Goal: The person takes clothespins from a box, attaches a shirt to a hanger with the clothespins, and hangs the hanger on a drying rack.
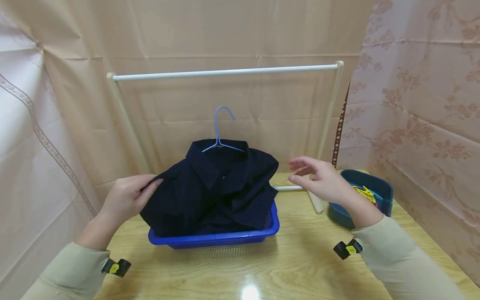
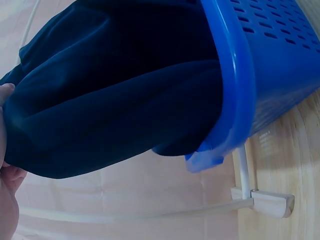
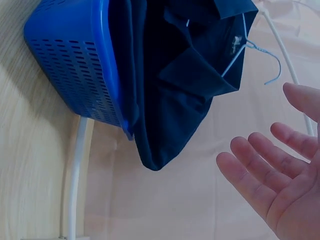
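Observation:
A dark collared shirt (image 1: 176, 196) hangs over a light blue wire hanger (image 1: 217, 125), whose hook stands up above the collar. The lower part of the shirt lies in a blue plastic basket (image 1: 217, 239). My left hand (image 1: 125, 196) pinches the shirt at its left shoulder between thumb and fingers; in the left wrist view the cloth (image 2: 100, 110) stretches from that hand to the basket. To the right of the shirt, my right hand (image 1: 318, 177) is held in the air with fingers spread and nothing in them. The right wrist view shows its palm (image 3: 300, 200) apart from the shirt.
Behind the basket stands a rack with a white crossbar (image 1: 225, 72) and cream side posts. At the right, a dark teal bin (image 1: 386, 196) holds yellow clips (image 1: 365, 192) and other small items. A wood-grain table (image 1: 300, 258) lies below, with fabric curtains (image 1: 281, 33) around.

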Motion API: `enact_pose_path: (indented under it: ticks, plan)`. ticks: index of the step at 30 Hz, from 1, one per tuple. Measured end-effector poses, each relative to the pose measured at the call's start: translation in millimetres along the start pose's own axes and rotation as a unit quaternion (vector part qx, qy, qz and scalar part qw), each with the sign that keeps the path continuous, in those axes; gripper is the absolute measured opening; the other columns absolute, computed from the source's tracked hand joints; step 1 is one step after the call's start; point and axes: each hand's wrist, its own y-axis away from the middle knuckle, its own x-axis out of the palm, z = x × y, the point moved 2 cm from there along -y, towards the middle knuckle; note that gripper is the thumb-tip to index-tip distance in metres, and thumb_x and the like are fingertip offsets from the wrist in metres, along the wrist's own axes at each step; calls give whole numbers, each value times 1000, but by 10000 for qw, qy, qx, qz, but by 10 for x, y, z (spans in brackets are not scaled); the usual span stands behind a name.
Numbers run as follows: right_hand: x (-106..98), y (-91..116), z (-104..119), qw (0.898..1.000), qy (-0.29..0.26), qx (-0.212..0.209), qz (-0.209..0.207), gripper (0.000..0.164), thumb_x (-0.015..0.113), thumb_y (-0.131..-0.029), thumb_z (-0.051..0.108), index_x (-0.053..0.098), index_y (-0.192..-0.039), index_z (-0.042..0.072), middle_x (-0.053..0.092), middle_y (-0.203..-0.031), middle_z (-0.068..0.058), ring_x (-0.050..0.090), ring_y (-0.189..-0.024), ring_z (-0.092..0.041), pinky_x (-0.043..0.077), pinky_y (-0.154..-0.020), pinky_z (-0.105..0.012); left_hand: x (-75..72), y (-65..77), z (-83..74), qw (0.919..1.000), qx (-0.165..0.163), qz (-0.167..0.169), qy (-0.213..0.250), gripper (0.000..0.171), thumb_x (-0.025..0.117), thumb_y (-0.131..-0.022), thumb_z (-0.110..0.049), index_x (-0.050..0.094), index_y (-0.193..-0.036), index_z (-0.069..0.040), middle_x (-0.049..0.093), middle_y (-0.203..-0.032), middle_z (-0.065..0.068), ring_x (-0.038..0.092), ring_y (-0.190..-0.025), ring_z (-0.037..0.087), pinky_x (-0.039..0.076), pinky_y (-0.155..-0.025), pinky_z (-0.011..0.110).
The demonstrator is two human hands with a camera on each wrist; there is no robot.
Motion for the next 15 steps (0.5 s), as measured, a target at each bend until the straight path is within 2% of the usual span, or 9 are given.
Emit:
enact_pose_path:
  ticks: [8,15]
  plan:
    - [-121,35,7,9999,43,2,-98,41,69,-100,26,59,-137,11,63,-134,-7,66,-115,-26,57,-81,-40,19,-86,-48,9999,-4,-156,51,35,58,-105,-28,76,-89,-2,73,-78,7,69,-61,18,55,-53,37]
    - [-218,85,-38,9995,200,105,-201,43,67,-101,29,57,-139,12,62,-136,-8,65,-117,-28,57,-80,-43,69,-123,-89,9996,-2,-280,86,34,59,-104,-26,77,-89,-1,74,-79,8,70,-63,19,55,-55,38]
